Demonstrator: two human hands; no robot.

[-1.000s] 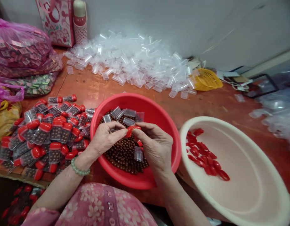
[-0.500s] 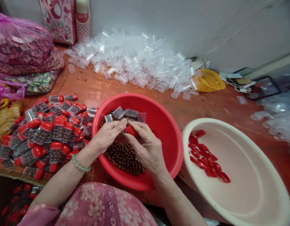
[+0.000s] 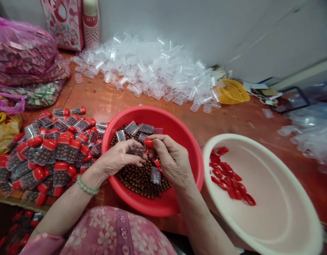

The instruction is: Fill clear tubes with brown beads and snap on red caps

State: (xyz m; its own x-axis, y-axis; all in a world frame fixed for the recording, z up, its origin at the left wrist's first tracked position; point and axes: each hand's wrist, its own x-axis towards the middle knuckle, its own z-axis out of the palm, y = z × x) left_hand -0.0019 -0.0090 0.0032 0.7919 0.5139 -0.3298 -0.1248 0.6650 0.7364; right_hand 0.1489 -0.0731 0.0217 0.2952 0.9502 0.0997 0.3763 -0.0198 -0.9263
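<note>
On the orange desk (image 3: pixel 113 102), a red basin (image 3: pixel 153 112) sat between packed tubes (image 3: pixel 62 152) and a cream basin (image 3: pixel 261 212) holding loose caps (image 3: pixel 227 173). Above brown beads (image 3: pixel 142 180) in the red basin, the left hand (image 3: pixel 118 159) closed its fingers around a clear tube (image 3: pixel 136 151), while the right hand (image 3: pixel 171 159) pinched a red cap (image 3: pixel 149 143) between its fingers.

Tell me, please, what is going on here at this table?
A person works over a red plastic basin holding small brown balls. The left hand holds a clear plastic tube, and the right hand holds a red cap close to it. Filled tubes with red caps lie in a pile on the left, a heap of empty clear tubes lies behind the basin, and more loose red caps lie in a cream basin on the right.
</note>
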